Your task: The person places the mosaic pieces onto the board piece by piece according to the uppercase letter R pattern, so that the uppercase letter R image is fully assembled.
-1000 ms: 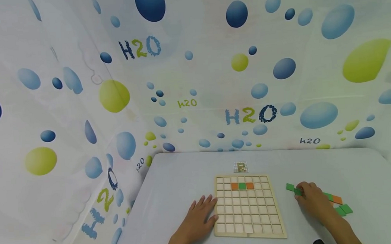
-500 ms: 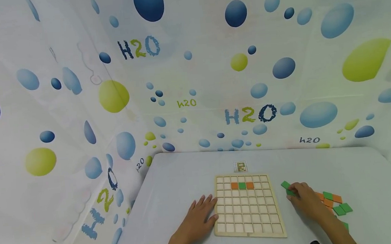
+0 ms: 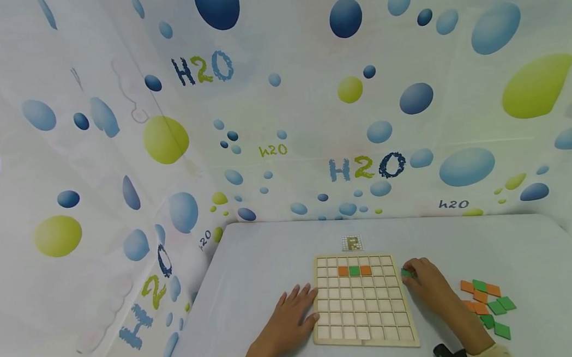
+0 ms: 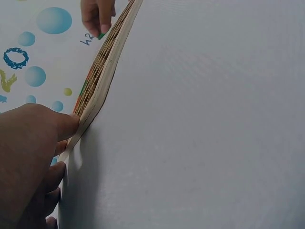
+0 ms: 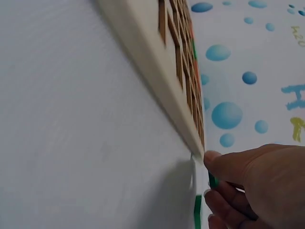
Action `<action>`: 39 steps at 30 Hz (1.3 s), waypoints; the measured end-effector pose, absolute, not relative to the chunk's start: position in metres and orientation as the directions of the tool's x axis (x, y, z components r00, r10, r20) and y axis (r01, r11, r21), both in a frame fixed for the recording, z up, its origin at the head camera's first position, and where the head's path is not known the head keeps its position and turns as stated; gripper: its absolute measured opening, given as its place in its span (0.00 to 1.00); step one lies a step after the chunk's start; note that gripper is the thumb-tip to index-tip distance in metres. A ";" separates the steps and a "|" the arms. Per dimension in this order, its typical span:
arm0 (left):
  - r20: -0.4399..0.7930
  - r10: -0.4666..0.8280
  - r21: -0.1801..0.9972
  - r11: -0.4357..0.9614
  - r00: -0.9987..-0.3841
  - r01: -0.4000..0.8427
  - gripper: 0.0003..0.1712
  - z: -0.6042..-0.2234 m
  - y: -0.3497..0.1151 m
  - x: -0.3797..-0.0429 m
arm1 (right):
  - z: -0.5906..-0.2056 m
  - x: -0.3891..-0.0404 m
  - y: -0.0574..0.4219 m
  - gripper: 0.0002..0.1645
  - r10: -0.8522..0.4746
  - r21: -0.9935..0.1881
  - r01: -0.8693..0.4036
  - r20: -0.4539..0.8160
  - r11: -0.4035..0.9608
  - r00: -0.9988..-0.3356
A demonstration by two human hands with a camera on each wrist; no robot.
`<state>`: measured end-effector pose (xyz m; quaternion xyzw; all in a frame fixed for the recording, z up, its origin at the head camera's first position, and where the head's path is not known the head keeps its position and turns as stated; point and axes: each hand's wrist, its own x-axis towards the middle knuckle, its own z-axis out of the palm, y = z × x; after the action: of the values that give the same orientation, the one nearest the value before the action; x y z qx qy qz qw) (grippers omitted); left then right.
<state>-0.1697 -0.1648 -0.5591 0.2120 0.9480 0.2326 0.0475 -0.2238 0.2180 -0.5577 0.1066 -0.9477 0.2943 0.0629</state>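
The wooden grid board (image 3: 362, 305) lies flat on the white table. In its second row from the top sit an orange tile (image 3: 343, 271), a green tile (image 3: 354, 271) and another orange tile (image 3: 366, 270). My left hand (image 3: 293, 315) rests at the board's left edge, fingers spread, thumb touching the frame. Beside the upper right edge, my right hand (image 3: 424, 282) pinches a small green tile (image 5: 213, 180) between thumb and fingers. Below those fingers, in the right wrist view, shows a second green piece (image 5: 198, 211); the hand hides it in the head view.
A small pattern card (image 3: 352, 243) lies just beyond the board. Loose orange and green tiles (image 3: 480, 296) are scattered to the right of my right forearm. Near that wrist is a black object (image 3: 446, 354). A cloth wall (image 3: 301, 101) with printed drops rises behind the table.
My right hand has moved left from near the loose tiles to the board's right edge, bringing green tile along. More of the scattered tiles now show. The left hand stays put.
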 end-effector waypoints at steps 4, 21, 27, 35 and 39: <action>0.001 0.420 0.458 0.806 -0.907 0.374 0.35 -0.561 -0.165 -0.170 | -0.552 -0.232 0.200 0.17 -0.160 -0.573 -0.230 0.172 0.786 -0.972; 0.010 0.426 0.451 0.806 -0.905 0.384 0.35 -0.561 -0.164 -0.171 | -0.552 -0.248 0.171 0.07 -0.273 -0.572 -0.295 0.127 0.766 -0.954; 0.007 0.429 0.466 0.798 -0.903 0.382 0.35 -0.561 -0.165 -0.173 | -0.549 -0.246 0.169 0.06 -0.276 -0.556 -0.311 0.150 0.771 -0.950; 0.006 0.428 0.470 0.797 -0.904 0.380 0.35 -0.559 -0.165 -0.171 | -0.545 -0.243 0.167 0.07 -0.284 -0.566 -0.313 0.142 0.763 -0.948; 0.006 0.429 0.473 0.795 -0.903 0.381 0.35 -0.558 -0.165 -0.171 | -0.545 -0.242 0.166 0.06 -0.273 -0.580 -0.296 0.129 0.759 -0.953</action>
<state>-0.1708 -0.1649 -0.5582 0.2142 0.9459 0.2383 0.0507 -0.2423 0.1656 -0.5446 0.1518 -0.9375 0.3125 0.0180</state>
